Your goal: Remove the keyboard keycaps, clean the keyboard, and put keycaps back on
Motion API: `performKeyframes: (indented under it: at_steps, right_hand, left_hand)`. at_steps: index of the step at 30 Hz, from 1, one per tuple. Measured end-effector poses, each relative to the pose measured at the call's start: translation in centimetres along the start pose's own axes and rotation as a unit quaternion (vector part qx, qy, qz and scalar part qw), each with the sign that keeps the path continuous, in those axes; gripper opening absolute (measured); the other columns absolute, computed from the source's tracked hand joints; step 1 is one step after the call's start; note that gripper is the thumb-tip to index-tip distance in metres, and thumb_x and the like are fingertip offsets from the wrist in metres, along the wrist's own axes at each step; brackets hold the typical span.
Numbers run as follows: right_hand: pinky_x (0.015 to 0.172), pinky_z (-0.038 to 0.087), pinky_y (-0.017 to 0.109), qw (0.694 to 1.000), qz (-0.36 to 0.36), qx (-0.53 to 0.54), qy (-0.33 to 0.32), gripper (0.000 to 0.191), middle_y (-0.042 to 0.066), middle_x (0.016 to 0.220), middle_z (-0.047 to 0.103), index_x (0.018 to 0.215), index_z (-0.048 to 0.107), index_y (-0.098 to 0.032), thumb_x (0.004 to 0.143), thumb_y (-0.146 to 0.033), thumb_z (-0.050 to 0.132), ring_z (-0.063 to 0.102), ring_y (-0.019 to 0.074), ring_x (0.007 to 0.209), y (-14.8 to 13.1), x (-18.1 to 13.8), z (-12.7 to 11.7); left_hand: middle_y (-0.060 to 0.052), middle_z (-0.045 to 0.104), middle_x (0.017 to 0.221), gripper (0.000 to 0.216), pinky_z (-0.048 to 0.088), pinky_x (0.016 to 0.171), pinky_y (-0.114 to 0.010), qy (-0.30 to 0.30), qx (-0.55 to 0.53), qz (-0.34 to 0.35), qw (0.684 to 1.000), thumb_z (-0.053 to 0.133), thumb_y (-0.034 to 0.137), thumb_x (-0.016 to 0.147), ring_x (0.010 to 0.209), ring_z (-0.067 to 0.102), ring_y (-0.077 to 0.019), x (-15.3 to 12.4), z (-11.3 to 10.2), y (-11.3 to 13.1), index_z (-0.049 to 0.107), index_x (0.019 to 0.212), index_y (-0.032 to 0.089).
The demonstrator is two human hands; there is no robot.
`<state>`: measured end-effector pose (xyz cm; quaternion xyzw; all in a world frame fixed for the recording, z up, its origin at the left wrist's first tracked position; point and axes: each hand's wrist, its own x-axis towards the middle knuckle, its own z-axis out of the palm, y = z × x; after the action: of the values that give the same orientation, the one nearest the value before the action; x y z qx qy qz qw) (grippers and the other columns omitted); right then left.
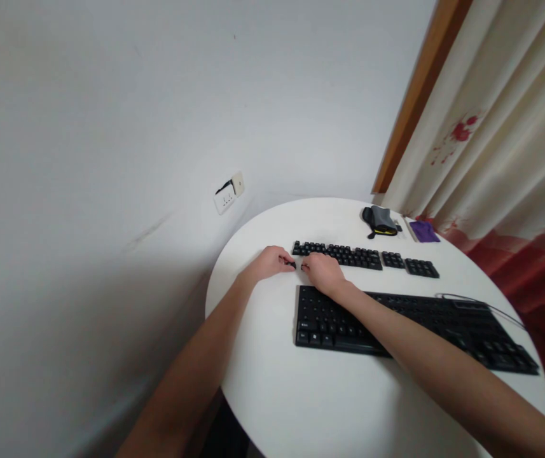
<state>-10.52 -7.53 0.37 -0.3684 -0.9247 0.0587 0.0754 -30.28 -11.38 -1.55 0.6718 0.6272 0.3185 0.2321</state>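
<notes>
Reaching in from the bottom edge, both forearms stretch over a round white worktop point(272, 394). Nearest lies a black keyboard point(396, 324), flat, with a thin cable point(486, 304) trailing off near its right end; the right forearm crosses above its left half.

Just past the keyboard is the right hand point(322, 270), palm down and fingers curled, with its tips at the left end of the keycap rows point(348, 256). It is too small to tell if it grips anything. The left hand point(269, 262) sits just beside it on the left, fingers curled, thumb and fingertips pinching a small black keycap point(290, 264) low over the worktop, in the gap between the two hands.

The keycap rows are black caps laid out in one long block, with two smaller blocks point(410, 264) to its right. They run parallel to the keyboard and apart from it.

Farther back, near the far rim, sits a grey-black pouch point(380, 221) with a yellow strip, and a purple cloth point(423, 231) just right of it. Behind is a plain white wall point(110, 127) with a socket plate point(228, 194), one cover tilted. At the right are a wooden frame point(420, 95) and a cream curtain point(501, 127) with red print.
</notes>
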Motion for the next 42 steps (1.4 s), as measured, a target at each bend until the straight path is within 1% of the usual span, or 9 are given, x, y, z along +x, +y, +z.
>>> performKeyframes:
  at_steps: [5, 11, 14, 18, 20, 23, 27, 35, 42]
  right_hand:
    - [0.080, 0.046, 0.029, 0.999, -0.042, 0.022, 0.014, 0.022, 0.011, 0.112, 0.066, 0.093, 0.072, -0.017, 0.094, -0.022, 0.050, 0.065, 0.0231, 0.098, -0.1, -0.3, -0.1]
    - [0.085, 0.044, 0.027, 0.994, -0.079, 0.061, 0.034, 0.014, 0.009, 0.097, 0.069, 0.092, 0.071, -0.016, 0.090, -0.014, 0.057, 0.064, 0.0196, 0.096, 0.0, -1.0, -0.6]
    - [0.084, 0.044, 0.026, 0.988, -0.072, 0.105, 0.083, 0.013, 0.007, 0.099, 0.069, 0.098, 0.069, -0.016, 0.091, -0.014, 0.058, 0.063, 0.0174, 0.093, 0.5, -2.9, -1.3]
    - [0.076, 0.046, 0.027, 0.960, -0.060, 0.229, 0.149, 0.008, 0.003, 0.087, 0.069, 0.091, 0.069, -0.018, 0.086, -0.012, 0.065, 0.062, 0.0163, 0.080, 1.4, -7.3, -1.8]
    - [0.074, 0.047, 0.028, 0.950, -0.036, 0.271, 0.151, 0.008, 0.002, 0.085, 0.069, 0.090, 0.070, -0.018, 0.084, -0.014, 0.067, 0.062, 0.0164, 0.076, 1.6, -9.3, -1.9]
    - [0.070, 0.047, 0.028, 0.939, 0.000, 0.317, 0.133, 0.007, 0.002, 0.082, 0.070, 0.088, 0.071, -0.019, 0.083, -0.014, 0.069, 0.062, 0.0161, 0.072, 1.5, -11.0, -1.9]
    - [0.068, 0.046, 0.027, 0.939, -0.002, 0.324, 0.115, 0.007, 0.002, 0.081, 0.070, 0.086, 0.072, -0.020, 0.081, -0.014, 0.070, 0.062, 0.0161, 0.072, 0.9, -11.2, -1.8]
    - [0.070, 0.046, 0.026, 0.945, -0.015, 0.315, 0.085, 0.009, 0.001, 0.084, 0.072, 0.087, 0.073, -0.020, 0.081, -0.015, 0.070, 0.064, 0.0161, 0.075, 0.6, -11.4, -1.0]
    - [0.076, 0.047, 0.028, 0.947, -0.039, 0.311, 0.072, 0.008, 0.002, 0.089, 0.075, 0.084, 0.075, -0.021, 0.081, -0.014, 0.072, 0.066, 0.0178, 0.081, -0.1, -11.3, -0.5]
  left_hand:
    - [-0.004, 0.073, 0.087, 0.022, 0.049, 0.070, -0.023, -0.006, 0.020, 0.013, 1.000, 0.070, 0.015, 0.072, 0.078, 0.065, -0.0156, -0.1, -0.1, 0.3, 0.078, 0.092, 0.015]
    - [-0.003, 0.075, 0.083, 0.022, 0.049, 0.066, -0.023, -0.047, 0.042, 0.002, 0.998, 0.068, 0.017, 0.072, 0.074, 0.067, -0.0160, -1.0, -0.5, 1.3, 0.078, 0.092, 0.015]
    - [-0.002, 0.073, 0.074, 0.021, 0.047, 0.061, -0.023, -0.072, 0.056, -0.006, 0.996, 0.069, 0.012, 0.067, 0.067, 0.066, -0.0156, -1.8, -0.9, 2.0, 0.077, 0.086, 0.015]
    - [-0.003, 0.073, 0.071, 0.017, 0.046, 0.059, -0.023, -0.103, 0.049, -0.010, 0.993, 0.072, 0.017, 0.067, 0.065, 0.065, -0.0157, -2.7, -1.2, 3.4, 0.076, 0.083, 0.014]
    - [-0.005, 0.074, 0.077, 0.022, 0.049, 0.063, -0.023, -0.147, -0.001, -0.004, 0.989, 0.074, 0.025, 0.072, 0.071, 0.067, -0.0164, -3.1, -1.2, 4.5, 0.076, 0.090, 0.013]
    - [-0.006, 0.075, 0.080, 0.032, 0.049, 0.064, -0.022, -0.264, -0.070, 0.000, 0.962, 0.078, 0.031, 0.073, 0.072, 0.068, -0.0161, -3.6, -0.9, 6.2, 0.076, 0.100, 0.015]
    - [-0.004, 0.074, 0.079, 0.035, 0.047, 0.063, -0.021, -0.375, -0.064, 0.016, 0.925, 0.079, 0.029, 0.073, 0.070, 0.066, -0.0142, -4.2, -0.1, 7.7, 0.077, 0.107, 0.019]
    - [-0.005, 0.072, 0.078, 0.030, 0.047, 0.063, -0.021, -0.363, -0.030, 0.033, 0.931, 0.079, 0.028, 0.074, 0.069, 0.065, -0.0147, -4.3, -0.3, 7.6, 0.077, 0.102, 0.017]
    - [-0.002, 0.070, 0.073, 0.034, 0.045, 0.060, -0.021, -0.349, -0.034, 0.026, 0.936, 0.085, 0.029, 0.066, 0.066, 0.062, -0.0133, -4.3, 0.0, 7.9, 0.077, 0.097, 0.018]
